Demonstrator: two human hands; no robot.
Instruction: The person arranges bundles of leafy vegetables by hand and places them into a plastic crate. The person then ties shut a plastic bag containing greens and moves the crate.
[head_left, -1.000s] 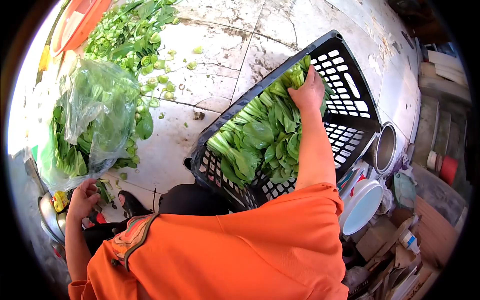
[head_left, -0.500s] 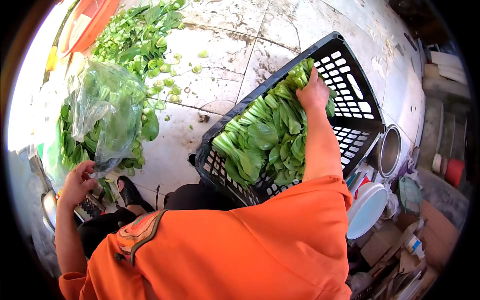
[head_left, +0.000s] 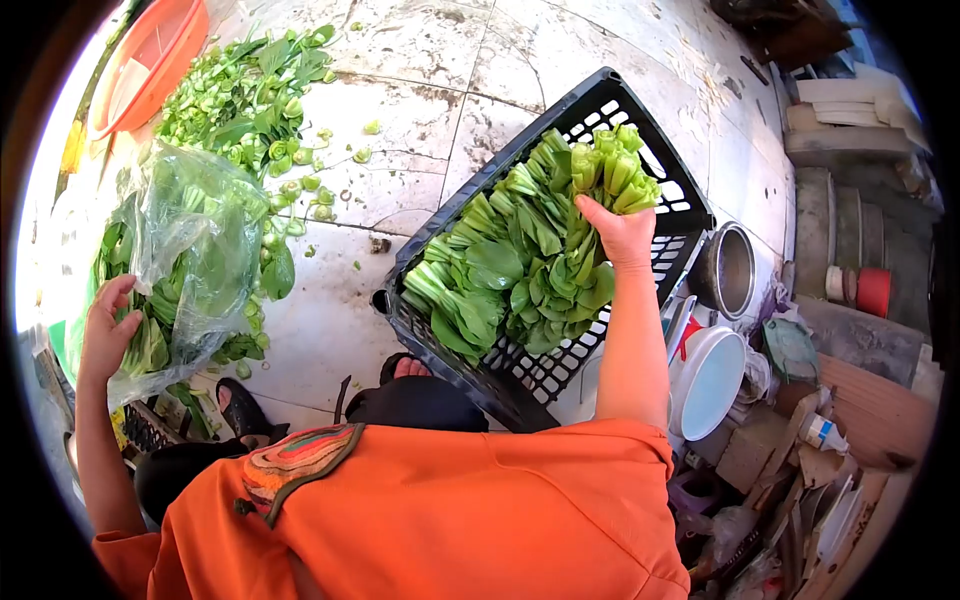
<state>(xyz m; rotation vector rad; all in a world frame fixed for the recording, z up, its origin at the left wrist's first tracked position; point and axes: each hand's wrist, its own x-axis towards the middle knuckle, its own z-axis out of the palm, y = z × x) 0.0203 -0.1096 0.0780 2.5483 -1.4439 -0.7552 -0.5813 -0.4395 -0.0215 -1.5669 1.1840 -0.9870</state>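
My right hand [head_left: 622, 232] is wrapped round a bunch of leafy greens [head_left: 612, 172], its pale stems upward, over the right part of the black crate [head_left: 425, 232]. More greens [head_left: 492, 262] lie in rows inside the crate. At the left, my left hand [head_left: 105, 325] has its fingers apart beside a clear plastic bag [head_left: 195, 240] with leafy greens in and under it. No object shows between those fingers.
Cut stem ends and leaves [head_left: 235, 110] lie heaped on the tiled floor beyond the bag, near an orange basin [head_left: 150, 65]. Right of the crate are a metal pot [head_left: 724, 270], a white bucket [head_left: 708, 383] and scrap wood [head_left: 770, 440].
My right hand has lifted a bunch of greens from the crate's far end, its stems now raised. My left hand has moved up and left along the bag. The view has shifted slightly.
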